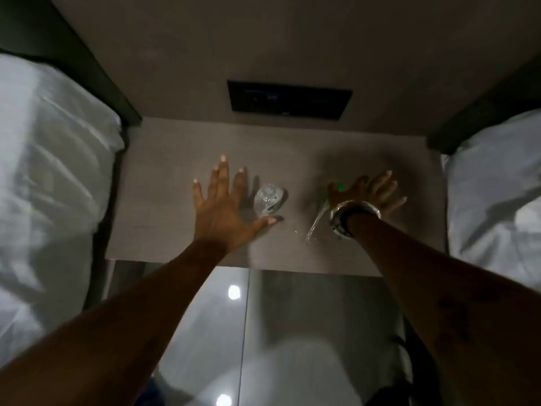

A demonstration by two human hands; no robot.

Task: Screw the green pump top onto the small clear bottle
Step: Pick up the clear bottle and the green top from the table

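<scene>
clear glossy plastic bottle [267, 199], matt tabletop [164, 159]

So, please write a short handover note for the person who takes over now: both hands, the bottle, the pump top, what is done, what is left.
Left hand: open, fingers spread, empty, just left of the small clear bottle on the table.
Right hand: open, empty, over the green pump top, partly hiding it.
The pump's clear tube points toward the table's near edge.
Done: nothing; bottle and pump apart.
Left: pick up both, put the tube in, screw the top on.
</scene>
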